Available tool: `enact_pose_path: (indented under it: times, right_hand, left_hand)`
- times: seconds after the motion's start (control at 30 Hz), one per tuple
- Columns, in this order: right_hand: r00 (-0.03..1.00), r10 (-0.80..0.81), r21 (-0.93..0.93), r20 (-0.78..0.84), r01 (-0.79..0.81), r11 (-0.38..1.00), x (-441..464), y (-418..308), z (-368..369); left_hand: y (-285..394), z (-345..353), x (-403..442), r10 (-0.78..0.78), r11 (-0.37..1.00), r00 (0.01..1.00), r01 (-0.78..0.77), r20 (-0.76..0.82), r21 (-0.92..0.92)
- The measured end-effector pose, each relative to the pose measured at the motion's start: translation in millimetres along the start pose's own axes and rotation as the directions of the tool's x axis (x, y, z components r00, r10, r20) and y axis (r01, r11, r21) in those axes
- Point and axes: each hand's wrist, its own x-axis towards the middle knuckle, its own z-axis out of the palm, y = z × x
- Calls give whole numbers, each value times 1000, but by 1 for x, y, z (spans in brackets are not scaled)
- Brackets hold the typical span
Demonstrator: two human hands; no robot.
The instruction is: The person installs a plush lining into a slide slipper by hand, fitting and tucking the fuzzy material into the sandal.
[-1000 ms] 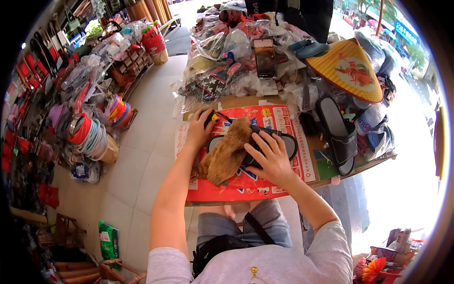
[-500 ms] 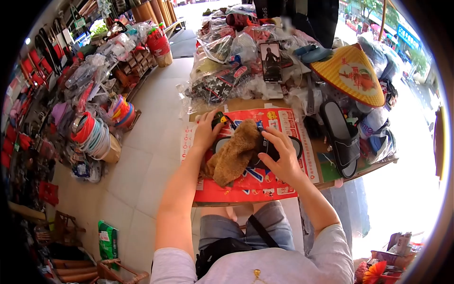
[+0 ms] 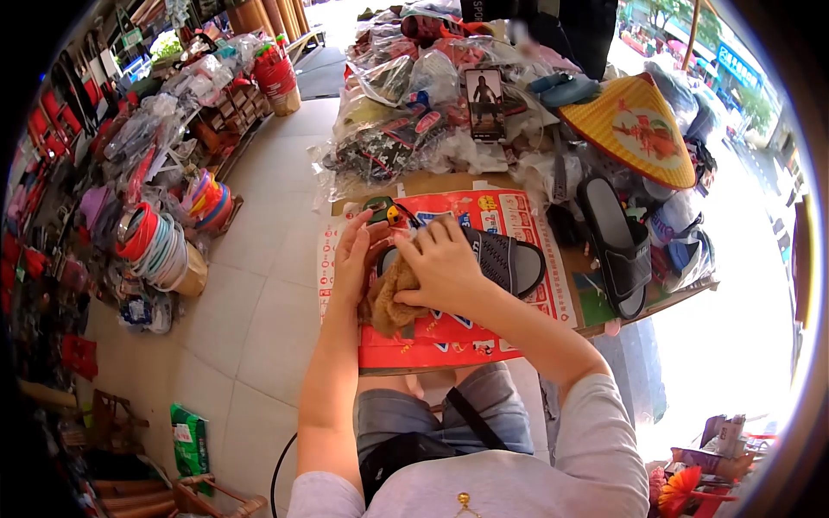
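A black slide sandal [image 3: 516, 266] with a grey insole lies sideways on a red printed sheet [image 3: 509, 332]. My right hand [image 3: 442, 268] is closed over a fuzzy brown cloth [image 3: 395, 302], bunched at the sandal's left end. My left hand [image 3: 350, 255] stands upright just left of the cloth and sandal, its fingers stretched out and apart, with nothing seen in it. Behind the hands lies a small yellow-and-black object [image 3: 395, 215]. The sandal's left part is mostly hidden under my right hand and the cloth.
A second black slide sandal [image 3: 615, 246] lies at the table's right. Plastic-wrapped goods [image 3: 393, 142] pile up at the back with a phone [image 3: 485, 104] propped on them. A yellow conical hat [image 3: 635, 129] sits back right. Colourful rolls [image 3: 164, 250] stand on the left.
My right hand has moved left from the sandal's strap onto the cloth, which is now bunched up and further left. My left hand has drawn back toward me, off the yellow-and-black object.
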Motion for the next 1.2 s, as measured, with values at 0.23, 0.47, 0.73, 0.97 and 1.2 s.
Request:
enact_pose_path:
  times: [0.23,0.47,0.73,0.97,1.2]
  right_hand:
    - [999,-19,231,45,8,973,10,3,1]
    - [833,520,700,-189,-257,666,-29,44,-100]
    - [919,254,239,-301,-185,953,-81,61,-23]
    - [824,474,77,-310,-475,877,-95,83,-47]
    - [854,289,152,-433,-247,957,-91,59,-16]
  left_hand:
    - [11,-2,-3,-79,980,994,91,77,-174]
    - [5,16,-12,133,923,986,-161,104,350]
    - [13,47,-23,274,312,866,-492,419,813]
    - [11,48,-25,333,290,839,-526,431,800]
    - [9,46,-23,316,271,841,-523,439,808]
